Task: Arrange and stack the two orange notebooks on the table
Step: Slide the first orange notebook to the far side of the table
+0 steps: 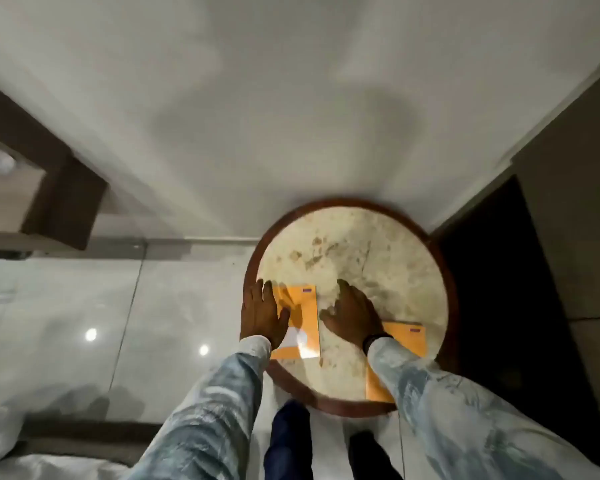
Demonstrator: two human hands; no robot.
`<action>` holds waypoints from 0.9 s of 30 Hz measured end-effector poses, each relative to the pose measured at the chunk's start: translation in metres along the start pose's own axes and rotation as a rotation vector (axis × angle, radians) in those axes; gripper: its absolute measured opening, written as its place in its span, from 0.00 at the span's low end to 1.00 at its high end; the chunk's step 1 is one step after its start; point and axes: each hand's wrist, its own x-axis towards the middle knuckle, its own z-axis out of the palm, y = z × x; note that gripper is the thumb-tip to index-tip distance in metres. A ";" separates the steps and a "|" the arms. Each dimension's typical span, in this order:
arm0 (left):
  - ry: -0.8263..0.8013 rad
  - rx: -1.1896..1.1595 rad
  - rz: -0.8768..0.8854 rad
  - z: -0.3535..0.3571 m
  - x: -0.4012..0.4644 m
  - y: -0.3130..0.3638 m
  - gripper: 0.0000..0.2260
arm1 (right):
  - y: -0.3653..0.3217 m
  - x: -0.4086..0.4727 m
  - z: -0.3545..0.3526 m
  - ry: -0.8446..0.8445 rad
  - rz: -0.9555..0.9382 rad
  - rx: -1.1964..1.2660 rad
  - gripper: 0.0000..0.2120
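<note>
Two orange notebooks lie flat and apart on a round marble table [378, 258] with a dark wooden rim. The left notebook [305, 317] sits near the table's left edge. My left hand [262, 313] rests over its left side, fingers spread, palm down. The right notebook [407, 341] lies at the near right, largely hidden under my right forearm. My right hand [352, 315] hovers or rests on the bare tabletop between the two notebooks, fingers loosely spread, holding nothing.
The table stands against a white wall [291, 116]. A dark panel [492, 289] borders it on the right. Glossy grey floor tiles [84, 306] stretch to the left, with a brown cabinet [63, 202] beyond. My legs and feet [288, 441] are below the table's near edge.
</note>
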 end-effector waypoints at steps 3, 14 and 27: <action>-0.120 -0.146 -0.173 0.048 0.020 -0.026 0.34 | 0.010 0.021 0.062 -0.090 0.132 0.059 0.34; -0.099 -0.665 -0.655 0.108 0.066 -0.072 0.18 | 0.018 0.050 0.151 -0.003 0.365 0.170 0.27; 0.056 -0.760 -0.209 0.023 0.210 0.006 0.06 | 0.009 0.168 0.043 0.428 0.316 0.460 0.13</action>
